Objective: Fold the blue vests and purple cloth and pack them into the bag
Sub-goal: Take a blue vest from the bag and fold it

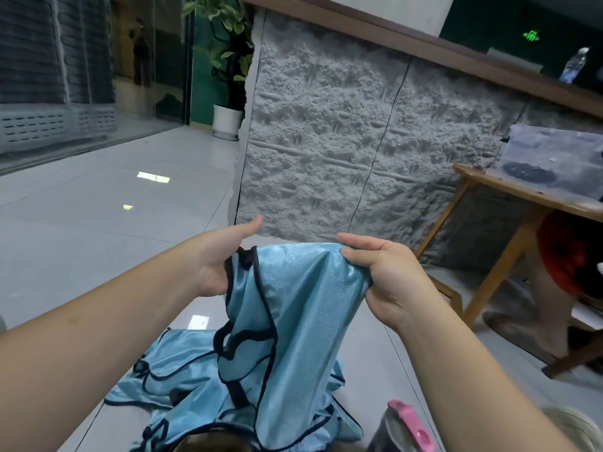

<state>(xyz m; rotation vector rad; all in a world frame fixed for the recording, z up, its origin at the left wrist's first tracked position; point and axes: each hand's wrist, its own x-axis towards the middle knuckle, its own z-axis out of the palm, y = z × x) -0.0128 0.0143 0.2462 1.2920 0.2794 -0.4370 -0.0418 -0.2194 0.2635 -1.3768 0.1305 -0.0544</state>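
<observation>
Left hand [213,262] gripping black-trimmed edge of blue vest [293,308], thumb out straight. Vest hanging mid-air over more blue vests [176,373] heaped on floor [81,230]. Right hand [381,272] pinching top corner. Best: pull top edge taut, level corners, match seams before folding.

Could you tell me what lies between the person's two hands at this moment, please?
In the head view, the top edge of a blue vest spans from the left hand to the right hand, both gripping it; nothing else lies there.
</observation>
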